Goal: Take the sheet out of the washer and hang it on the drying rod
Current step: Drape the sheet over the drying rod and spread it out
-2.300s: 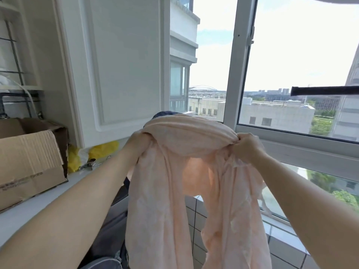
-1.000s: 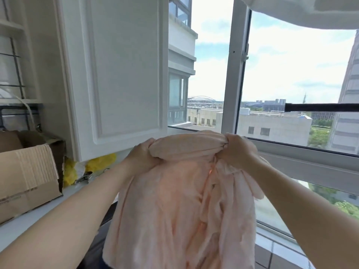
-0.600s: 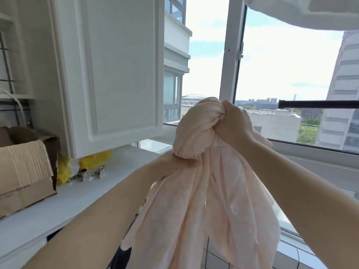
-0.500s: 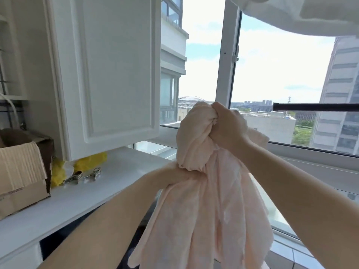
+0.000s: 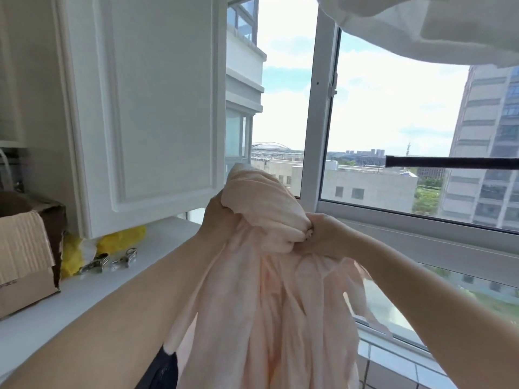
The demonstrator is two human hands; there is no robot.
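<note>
A pale pink sheet (image 5: 264, 304) hangs bunched in front of me, its top gathered into a thick roll. My left hand (image 5: 217, 217) grips the left, higher end of that roll. My right hand (image 5: 323, 234) grips the right end lower down, fingers curled into the cloth. The rest of the sheet drapes down out of the frame. A dark drying rod (image 5: 449, 161) runs level at the right, above and beyond my right hand, apart from the sheet. The washer is not in view.
A white cabinet door (image 5: 140, 108) stands close on the left above a white counter (image 5: 84, 290) with a cardboard box (image 5: 25, 262), a yellow bag (image 5: 120, 240) and metal clips (image 5: 109, 262). White cloth (image 5: 435, 26) hangs at the top right. Windows fill the far side.
My right hand has dropped from its raised position and moved right. My left hand has come up and now holds the higher end of the roll. The view has turned slightly.
</note>
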